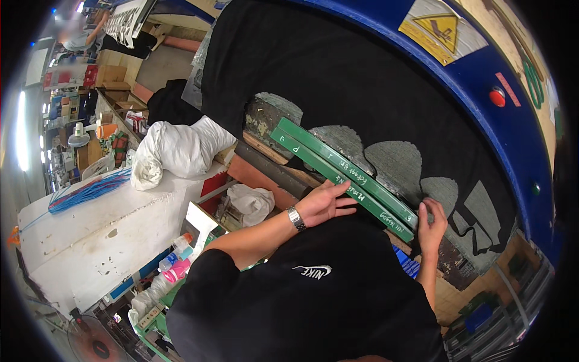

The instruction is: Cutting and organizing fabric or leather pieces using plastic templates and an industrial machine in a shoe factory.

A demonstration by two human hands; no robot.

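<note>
A long, narrow pair of green strips (344, 172), which looks like a cutting die, slants across in front of me with white handwriting on it. My left hand (322, 205) is at the middle of its near edge. One finger lies on the green surface and the others stretch out apart beside it. My right hand (432, 223) has its fingers bent round the right end of the strips. Beyond them, black fabric (338, 66) covers the work surface. Rounded cut-outs in it show a worn grey board (395, 166) underneath.
A blue machine beam (482, 114) with a red button (497, 97) curves along the far right. To the left, a white bundle (178, 151) and blue cords (90, 192) lie on a white table (78, 241). Bottles (169, 260) and a fan (96, 344) are lower left.
</note>
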